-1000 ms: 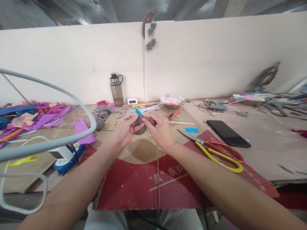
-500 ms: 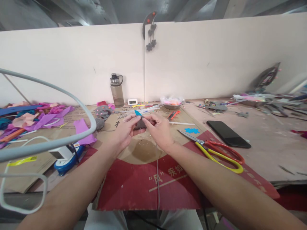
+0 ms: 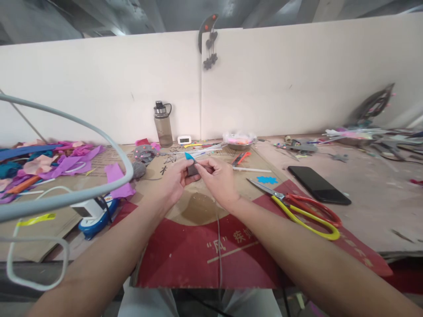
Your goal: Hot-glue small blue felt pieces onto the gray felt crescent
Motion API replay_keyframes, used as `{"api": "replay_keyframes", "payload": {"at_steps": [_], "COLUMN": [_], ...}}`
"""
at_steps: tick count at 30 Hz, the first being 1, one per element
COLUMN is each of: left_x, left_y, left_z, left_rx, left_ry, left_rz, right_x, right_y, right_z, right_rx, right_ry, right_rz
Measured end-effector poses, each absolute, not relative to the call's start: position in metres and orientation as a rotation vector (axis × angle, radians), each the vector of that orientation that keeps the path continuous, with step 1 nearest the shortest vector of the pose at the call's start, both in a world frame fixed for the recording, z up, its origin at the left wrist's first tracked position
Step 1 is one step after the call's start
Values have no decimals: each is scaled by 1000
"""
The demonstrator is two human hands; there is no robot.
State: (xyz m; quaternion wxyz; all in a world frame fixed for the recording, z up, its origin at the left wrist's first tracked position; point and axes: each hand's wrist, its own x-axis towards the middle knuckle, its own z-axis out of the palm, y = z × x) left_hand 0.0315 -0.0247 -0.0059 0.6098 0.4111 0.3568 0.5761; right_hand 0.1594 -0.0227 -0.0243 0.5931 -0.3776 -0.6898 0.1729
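Observation:
Both of my hands meet over the middle of the cardboard sheet (image 3: 185,211). My left hand (image 3: 174,180) pinches a small grey felt piece (image 3: 191,170) with a blue tip (image 3: 189,156) sticking up from it. My right hand (image 3: 218,176) grips the same piece from the right, fingers closed on it. Most of the grey piece is hidden between the fingers.
Red-and-yellow scissors (image 3: 297,209) and a blue felt flower (image 3: 266,179) lie to the right, with a black phone (image 3: 319,185) beyond. A water bottle (image 3: 163,124), a bowl (image 3: 238,141), purple scraps (image 3: 59,163), a glue gun stand (image 3: 94,211) and grey cables (image 3: 66,198) sit left and back.
The hands have drawn the grey piece in tighter, so less of it shows below the fingers. The view has shifted slightly.

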Motion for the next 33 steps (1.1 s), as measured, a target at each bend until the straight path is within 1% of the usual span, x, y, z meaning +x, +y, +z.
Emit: {"api": "replay_keyframes", "payload": {"at_steps": [7,19,28,33], "left_x": [32,32,29,28], "left_y": [-25,-25,-25,-25], "left_z": [-6,-8,-6,-5], "left_rx": [897,970,1017,1079], "left_ry": [805,754,768,804], "left_rz": [1354,1345,1389,1383], "right_x": [156,159,164,166], "right_y": [-24,-24,-25,-23], "right_z": [-23,-21,-16,-11], "right_rx": [-901,-914,-830,-806], "right_ry": [-1590,-1552,-1582,-1516], "right_rz": [405,460,515,644]}}
